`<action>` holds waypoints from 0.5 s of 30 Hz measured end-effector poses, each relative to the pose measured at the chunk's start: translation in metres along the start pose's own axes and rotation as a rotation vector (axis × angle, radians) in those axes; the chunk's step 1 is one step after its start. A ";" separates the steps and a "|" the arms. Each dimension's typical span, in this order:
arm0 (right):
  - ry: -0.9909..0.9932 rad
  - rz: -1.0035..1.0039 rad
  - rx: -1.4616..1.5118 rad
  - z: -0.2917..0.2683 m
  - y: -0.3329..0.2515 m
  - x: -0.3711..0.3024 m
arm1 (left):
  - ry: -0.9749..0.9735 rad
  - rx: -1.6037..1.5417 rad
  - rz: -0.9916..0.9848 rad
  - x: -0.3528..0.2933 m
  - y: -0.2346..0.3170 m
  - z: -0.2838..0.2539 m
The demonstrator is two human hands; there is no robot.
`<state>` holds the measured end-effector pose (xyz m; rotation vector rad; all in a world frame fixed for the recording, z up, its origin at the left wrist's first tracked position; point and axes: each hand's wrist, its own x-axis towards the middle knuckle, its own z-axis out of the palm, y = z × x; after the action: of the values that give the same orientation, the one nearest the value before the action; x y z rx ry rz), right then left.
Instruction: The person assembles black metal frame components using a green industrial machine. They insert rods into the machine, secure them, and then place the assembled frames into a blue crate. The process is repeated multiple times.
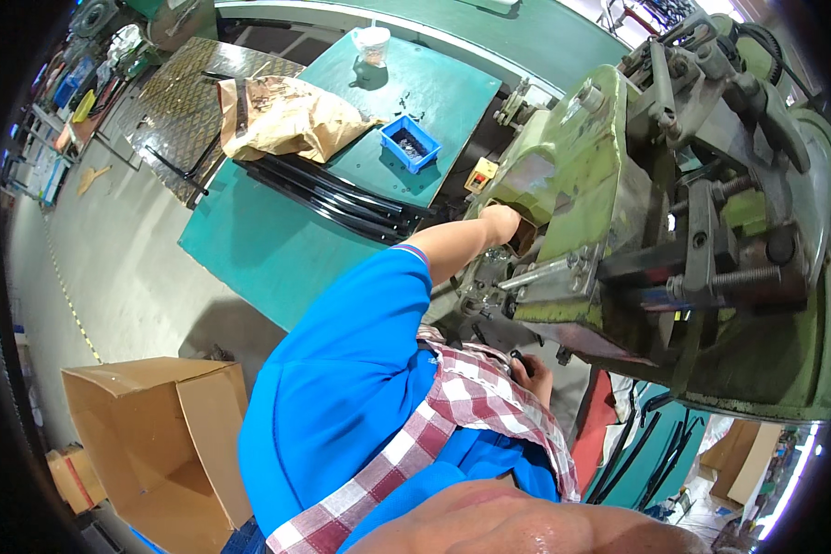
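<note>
My left arm stretches out to the green machine (563, 185). My left hand (501, 223) is at an opening in its side, beside a brown edge; the fingers are hidden in there. Lower down, in front of the checked apron, my right hand (535, 379) is curled around a dark rod-like piece (517, 355), of which only a short end shows. Metal clamps and a bolt (537, 274) of the machine lie between the two hands.
A green table (249, 245) bears black tubes (332, 198), brown wrapping paper (286, 120), a blue bin (410, 145) of small dark parts and a whitish cup (372, 44). A yellow switch box (481, 174) is near my left hand. An open cardboard box (148, 434) stands on the floor at left.
</note>
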<state>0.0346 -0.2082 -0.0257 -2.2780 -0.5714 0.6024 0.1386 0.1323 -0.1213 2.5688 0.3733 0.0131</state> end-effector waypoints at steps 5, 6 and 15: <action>0.061 0.055 0.018 0.001 0.007 -0.012 | -0.077 0.149 -0.078 0.000 0.005 0.001; 0.063 0.057 0.013 0.000 0.006 -0.013 | -0.081 0.164 -0.089 0.001 0.004 0.004; 0.028 0.065 0.040 -0.001 0.011 -0.013 | -0.109 0.277 0.015 0.009 -0.001 0.015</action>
<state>0.0276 -0.2231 -0.0299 -2.2709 -0.4687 0.6068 0.1481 0.1281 -0.1354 2.8300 0.3338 -0.1849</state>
